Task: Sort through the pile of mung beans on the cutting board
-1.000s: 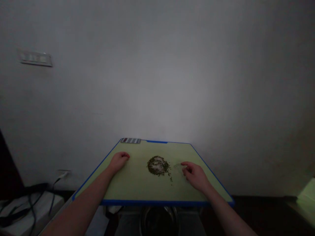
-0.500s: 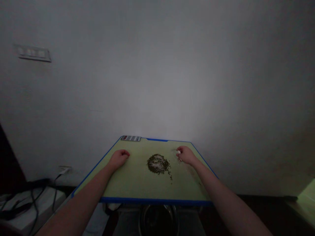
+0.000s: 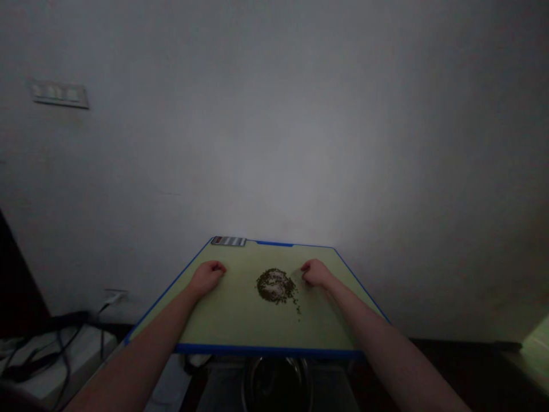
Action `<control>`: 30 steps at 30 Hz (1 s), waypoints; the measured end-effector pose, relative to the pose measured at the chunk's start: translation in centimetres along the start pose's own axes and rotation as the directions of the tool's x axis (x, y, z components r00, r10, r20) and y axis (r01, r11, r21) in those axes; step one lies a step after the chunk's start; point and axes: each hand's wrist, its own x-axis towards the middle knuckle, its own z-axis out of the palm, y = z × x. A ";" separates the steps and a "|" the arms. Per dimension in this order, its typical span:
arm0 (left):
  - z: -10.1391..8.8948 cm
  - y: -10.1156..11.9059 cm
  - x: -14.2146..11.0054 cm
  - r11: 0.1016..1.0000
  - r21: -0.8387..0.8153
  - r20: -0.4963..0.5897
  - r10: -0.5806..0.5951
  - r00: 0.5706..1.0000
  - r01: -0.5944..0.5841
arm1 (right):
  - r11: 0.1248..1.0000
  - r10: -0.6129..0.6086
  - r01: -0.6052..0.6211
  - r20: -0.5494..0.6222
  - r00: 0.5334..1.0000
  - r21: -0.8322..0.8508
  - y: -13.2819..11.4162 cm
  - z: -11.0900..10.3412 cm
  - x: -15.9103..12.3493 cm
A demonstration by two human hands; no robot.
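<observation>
A pile of small dark green grains (image 3: 275, 286) mixed with some white ones lies in the middle of a pale green board with a blue rim (image 3: 223, 348). My left hand (image 3: 206, 276) rests on the board left of the pile, fingers curled under. My right hand (image 3: 316, 273) sits just right of the pile, fingers curled into a loose fist; whether it holds anything is hidden. A few stray grains (image 3: 297, 309) trail from the pile toward me.
A small striped label strip (image 3: 229, 241) sits at the board's far left corner. A plain wall rises close behind. A round dark bowl (image 3: 278, 382) shows below the board's near edge. Cables (image 3: 55, 337) lie at lower left; a switch plate (image 3: 60, 94) hangs on the wall.
My right hand went from the board's right side out to the far right corner, then came back left next to the pile. The left hand stayed put.
</observation>
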 end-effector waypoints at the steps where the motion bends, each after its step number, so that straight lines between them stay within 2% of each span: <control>1: 0.0 0.0 0.0 1.000 -0.001 0.000 -0.012 1.000 0.012 | 1.000 -0.002 0.002 0.010 1.000 0.017 -0.1 0.1 -0.3; 8: -0.2 0.4 -0.3 1.000 0.008 -0.002 -0.009 1.000 0.009 | 0.989 -0.024 0.017 0.046 0.999 0.145 -0.4 -1.1 -2.9; 16: -0.3 0.7 -0.4 1.000 0.026 -0.009 -0.007 1.000 0.007 | 0.956 -0.120 0.094 0.078 0.990 0.277 1.1 -2.3 -8.1; 20: -0.2 0.6 -0.4 0.999 0.037 -0.004 -0.017 1.000 0.017 | 0.971 -0.133 0.117 0.062 0.989 0.209 1.7 -2.3 -9.6; 25: 0.0 0.3 -0.2 0.999 0.035 -0.003 -0.016 1.000 0.016 | 0.976 -0.205 0.204 0.007 0.979 0.080 1.2 -1.9 -9.3; 30: 0.1 0.0 -0.1 0.999 0.041 0.011 -0.013 1.000 0.012 | 0.970 -0.239 0.234 0.088 0.967 0.071 0.0 -1.0 -8.8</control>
